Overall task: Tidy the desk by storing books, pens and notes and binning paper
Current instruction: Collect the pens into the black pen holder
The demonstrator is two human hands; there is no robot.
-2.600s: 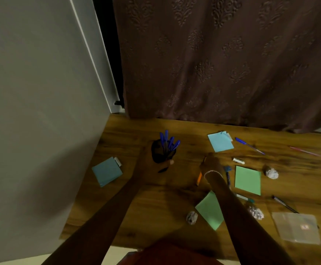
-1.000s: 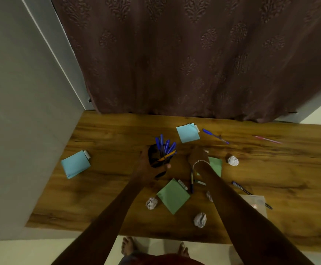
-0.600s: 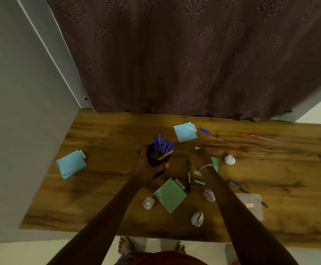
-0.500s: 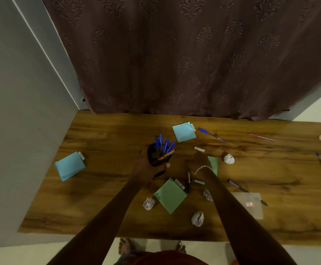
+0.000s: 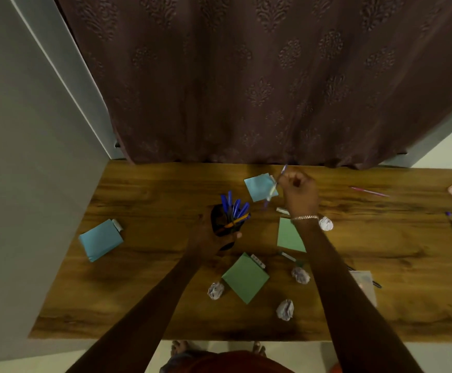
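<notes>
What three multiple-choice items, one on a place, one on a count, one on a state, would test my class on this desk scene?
1. Where is the pen holder?
A. in the left hand
B. on the floor
C. beside the pink pen

2. How many crumpled paper balls lie on the desk?
A. one
B. four
C. seven

3. The right hand is:
A. flat and empty
B. closed on a blue pen
C. out of view

Answers: 1 A, fingers wrap the holder; 2 B, four white balls show; 3 B, the pen sticks out of the fist.

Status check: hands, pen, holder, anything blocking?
Left hand grips pen holder. Right hand holds blue pen above blue note. Path to holder clear.
</notes>
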